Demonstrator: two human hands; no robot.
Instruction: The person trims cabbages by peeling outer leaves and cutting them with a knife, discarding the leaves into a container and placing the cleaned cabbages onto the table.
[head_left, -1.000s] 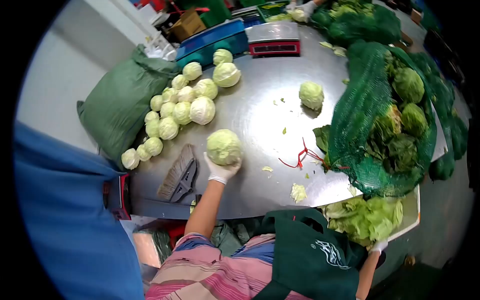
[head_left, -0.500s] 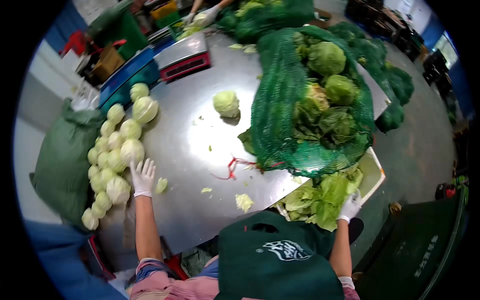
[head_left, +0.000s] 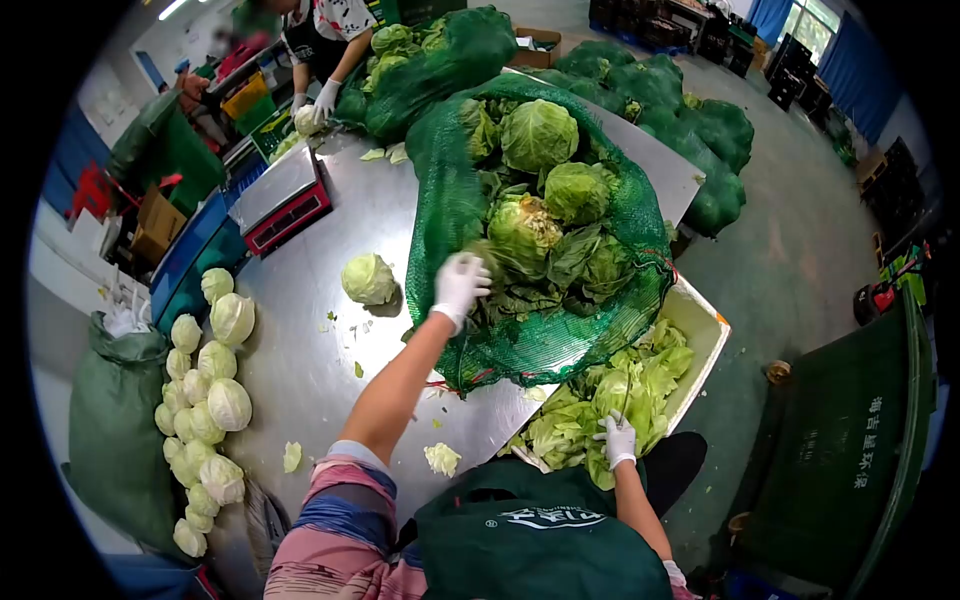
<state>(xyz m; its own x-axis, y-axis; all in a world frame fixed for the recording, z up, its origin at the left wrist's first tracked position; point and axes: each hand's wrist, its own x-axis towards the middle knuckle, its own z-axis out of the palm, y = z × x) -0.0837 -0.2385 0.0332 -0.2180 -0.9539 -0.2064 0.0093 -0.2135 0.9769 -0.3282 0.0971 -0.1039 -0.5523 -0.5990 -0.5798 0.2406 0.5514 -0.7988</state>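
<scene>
My left hand, in a white glove, reaches to the near left edge of the green mesh bag. Its fingers look apart and loosely bent, touching or just over the leaves there. Inside the bag lie green cabbages with loose outer leaves, one of them browned. My right hand, also gloved, is closed around something thin that I cannot make out, above cut leaves in a white crate. A pale trimmed cabbage sits left of the bag.
Several trimmed cabbages are piled along the left table edge beside a green sack. A scale stands farther back. Another person's gloved hands hold a cabbage there. A large green bin is at right, full mesh bags behind.
My left hand has moved right from the trimmed cabbage pile to the mesh bag. My right hand stays over the crate of leaves. The view has tilted up and shifted right.
</scene>
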